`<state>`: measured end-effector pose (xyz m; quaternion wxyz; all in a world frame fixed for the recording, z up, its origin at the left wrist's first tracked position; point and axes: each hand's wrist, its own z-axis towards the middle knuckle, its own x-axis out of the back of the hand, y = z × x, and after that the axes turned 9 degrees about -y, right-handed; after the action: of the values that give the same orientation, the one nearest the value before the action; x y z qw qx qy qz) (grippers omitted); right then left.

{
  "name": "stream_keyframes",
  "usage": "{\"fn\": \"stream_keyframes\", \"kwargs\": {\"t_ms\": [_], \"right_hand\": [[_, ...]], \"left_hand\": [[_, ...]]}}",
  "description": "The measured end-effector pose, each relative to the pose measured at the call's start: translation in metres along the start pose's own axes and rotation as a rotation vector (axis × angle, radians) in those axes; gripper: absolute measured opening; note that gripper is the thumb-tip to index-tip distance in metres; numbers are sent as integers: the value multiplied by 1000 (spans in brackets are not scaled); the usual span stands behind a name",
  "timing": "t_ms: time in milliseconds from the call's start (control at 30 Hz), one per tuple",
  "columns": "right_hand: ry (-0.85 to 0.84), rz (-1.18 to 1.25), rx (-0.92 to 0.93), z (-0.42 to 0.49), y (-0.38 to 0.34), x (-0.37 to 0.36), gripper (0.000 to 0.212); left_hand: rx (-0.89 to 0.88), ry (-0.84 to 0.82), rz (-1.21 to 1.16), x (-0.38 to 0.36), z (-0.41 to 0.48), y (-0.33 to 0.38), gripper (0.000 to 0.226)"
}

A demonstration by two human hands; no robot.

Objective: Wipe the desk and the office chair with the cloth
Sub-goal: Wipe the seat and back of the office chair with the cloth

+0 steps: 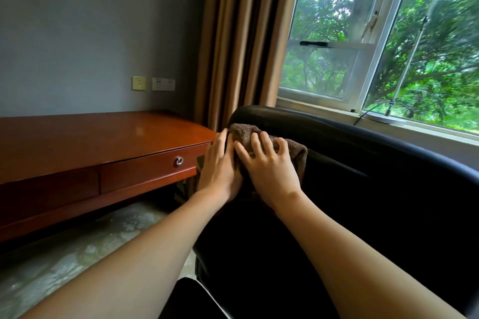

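- Two hands, left hand [219, 167] and right hand [270, 168], press flat, fingers spread, on the cloth [298, 156] atop the chair [375, 179].
- Cloth mostly hidden beneath them.
- Desk [90, 142] at 9 o'clock, cut off.

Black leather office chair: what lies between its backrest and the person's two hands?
A brown terry cloth, draped over the top of the black chair; the left hand and right hand rest on it, as the head view shows.
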<state>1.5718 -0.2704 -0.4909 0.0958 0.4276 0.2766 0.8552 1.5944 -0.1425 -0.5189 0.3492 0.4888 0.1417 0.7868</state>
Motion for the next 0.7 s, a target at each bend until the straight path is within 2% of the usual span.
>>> {"fn": "stream_keyframes", "kwargs": {"t_ms": [300, 533, 700], "right_hand": [[-39, -11, -48, -49, 26, 11, 58], [-59, -47, -103, -89, 47, 29, 58], [-56, -29, -117, -131, 68, 41, 66]], "left_hand": [[-7, -120, -77, -3, -31, 49, 72], [-65, -221, 34, -5, -49, 82, 73], [-77, -264, 150, -1, -76, 121, 78]]}}
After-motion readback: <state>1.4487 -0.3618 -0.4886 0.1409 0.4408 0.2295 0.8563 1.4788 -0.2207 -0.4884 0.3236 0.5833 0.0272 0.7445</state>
